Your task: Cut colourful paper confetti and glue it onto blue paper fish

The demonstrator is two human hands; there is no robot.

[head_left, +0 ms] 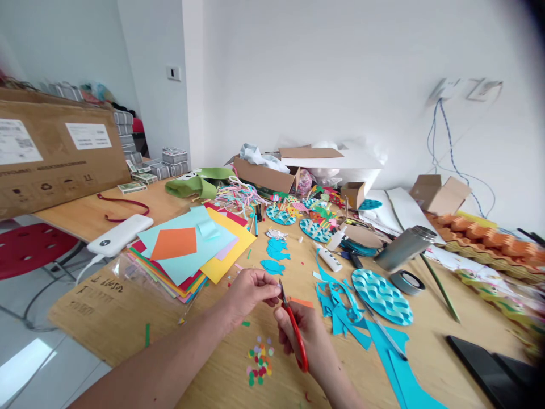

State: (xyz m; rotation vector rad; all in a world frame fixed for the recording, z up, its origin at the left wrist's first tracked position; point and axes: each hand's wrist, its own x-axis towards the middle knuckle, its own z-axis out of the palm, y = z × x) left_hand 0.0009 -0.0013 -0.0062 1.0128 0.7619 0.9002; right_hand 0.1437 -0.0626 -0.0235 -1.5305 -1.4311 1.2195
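My right hand [304,329] holds a pair of red-handled scissors [294,329], with the blades pointing away from me. Just left of the blade tips, my left hand [253,292] is closed in a pinch on a tiny pale piece of paper [278,286], mostly hidden by the fingers. Below my hands lies a scatter of small coloured paper dots [259,360]. An orange paper piece [301,302] shows behind my right hand. Beyond my left hand are several blue paper fish [272,266]. Blue paper scraps [340,309] lie to the right.
Coloured paper sheets [174,244] and a white power bank [120,234] are at left. On the right are a glue bottle [330,259], a wavy blue oval [382,296], a pen [387,335], tape [407,282], a tilted metal flask [406,248] and a phone [481,369]. Boxes line the back.
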